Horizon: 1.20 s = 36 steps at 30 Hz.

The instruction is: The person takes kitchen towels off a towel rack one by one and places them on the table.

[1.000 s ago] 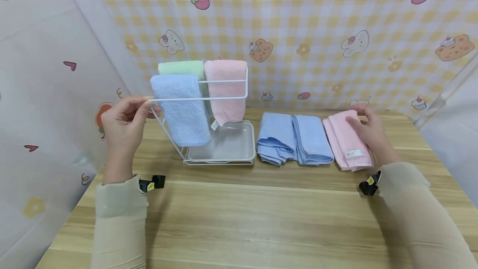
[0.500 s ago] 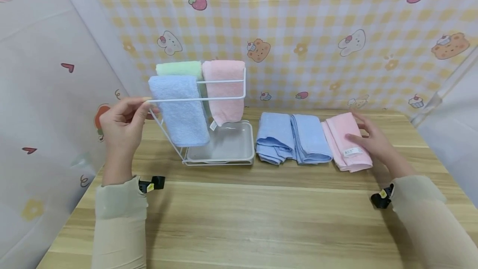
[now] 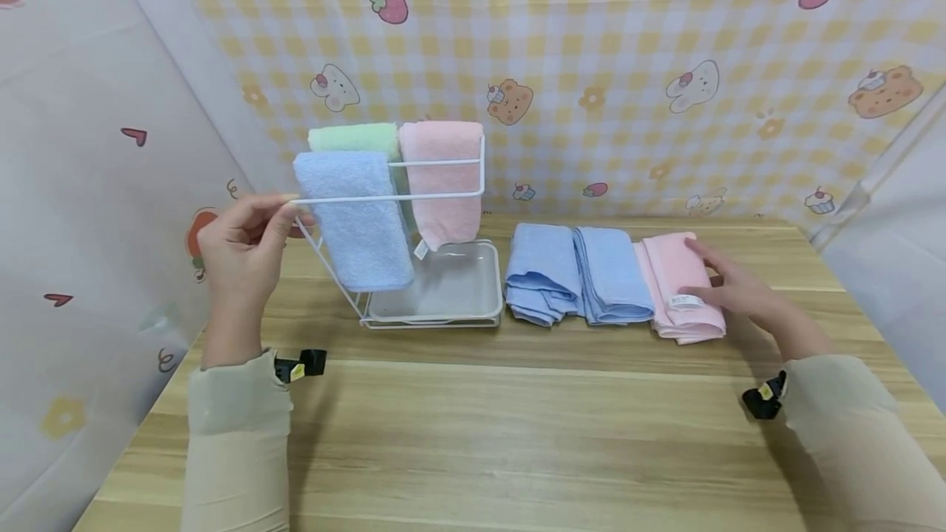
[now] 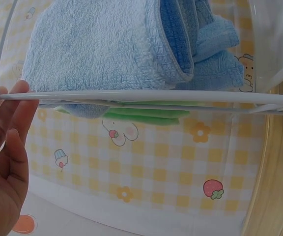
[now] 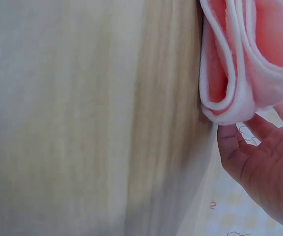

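Observation:
My left hand [image 3: 244,253] pinches the front left corner of a white wire towel rack [image 3: 443,195], thumb and fingertips on the rail. Over its rails hang a light blue towel [image 3: 355,220], a green towel [image 3: 355,136] and a pink towel [image 3: 447,175]. In the left wrist view, the blue towel [image 4: 97,49] drapes behind the rail near my fingers [image 4: 9,118]. On the table to the right, my right hand [image 3: 746,294] touches the right side of a folded pink towel [image 3: 672,269] with a white label. The right wrist view shows my fingers [image 5: 230,147] against its folded edge.
A grey tray [image 3: 480,290] forms the rack's base. Two folded blue towels [image 3: 543,261] lie side by side between the rack and the folded pink towel. The wooden table [image 3: 502,425] runs back to a checked, patterned cloth [image 3: 591,48].
The folded pink towel has slid slightly left, nearer the blue ones. My right hand has shifted its hold to the towel's right side. The left hand stays on the rack.

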### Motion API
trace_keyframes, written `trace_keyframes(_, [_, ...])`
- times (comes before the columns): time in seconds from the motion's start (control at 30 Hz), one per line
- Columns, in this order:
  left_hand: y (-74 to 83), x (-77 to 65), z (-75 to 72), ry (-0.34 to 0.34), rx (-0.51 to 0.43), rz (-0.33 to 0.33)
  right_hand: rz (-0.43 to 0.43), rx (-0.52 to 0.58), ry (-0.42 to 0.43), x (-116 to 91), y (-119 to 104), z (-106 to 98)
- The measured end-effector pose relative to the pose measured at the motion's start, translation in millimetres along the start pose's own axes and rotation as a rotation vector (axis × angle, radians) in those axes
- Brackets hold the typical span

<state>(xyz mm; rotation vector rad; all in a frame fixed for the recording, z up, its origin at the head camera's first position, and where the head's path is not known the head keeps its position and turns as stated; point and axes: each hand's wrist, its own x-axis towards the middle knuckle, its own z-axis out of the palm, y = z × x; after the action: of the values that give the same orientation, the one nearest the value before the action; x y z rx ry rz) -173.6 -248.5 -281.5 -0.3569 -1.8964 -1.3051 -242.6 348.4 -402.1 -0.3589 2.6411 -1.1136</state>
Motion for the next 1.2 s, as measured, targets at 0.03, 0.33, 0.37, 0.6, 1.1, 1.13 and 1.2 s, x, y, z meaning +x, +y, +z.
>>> trace_keyframes(0.03, [0.4,-0.3,0.2,0.002,-0.004,-0.008,-0.01,0.009,-0.006,0.7,0.0,0.5])
trace_keyframes(0.33, [0.2,0.3,0.7,-0.001,0.018,0.008,0.024,-0.053,-0.083,7.5,3.5,-5.7])
trace_keyframes(0.37, [0.0,0.3,0.5,-0.003,0.024,0.012,0.034,-0.053,-0.09,8.3,3.6,-5.9])
trace_keyframes(0.6, [-0.1,-0.3,-0.5,0.006,-0.003,-0.033,0.061,-0.093,-0.082,10.5,0.5,-3.8])
trace_keyframes(1.1, [0.2,0.5,1.9,0.001,0.01,-0.039,0.053,-0.063,0.087,-3.7,-7.2,-13.8])
trace_keyframes(1.13, [0.2,0.5,1.7,0.006,0.004,-0.038,0.047,-0.06,0.108,-4.8,-10.4,-14.5])
trace_keyframes(1.2, [0.0,0.4,1.3,0.013,-0.003,-0.031,0.034,-0.049,0.147,-6.5,-18.1,-14.8])
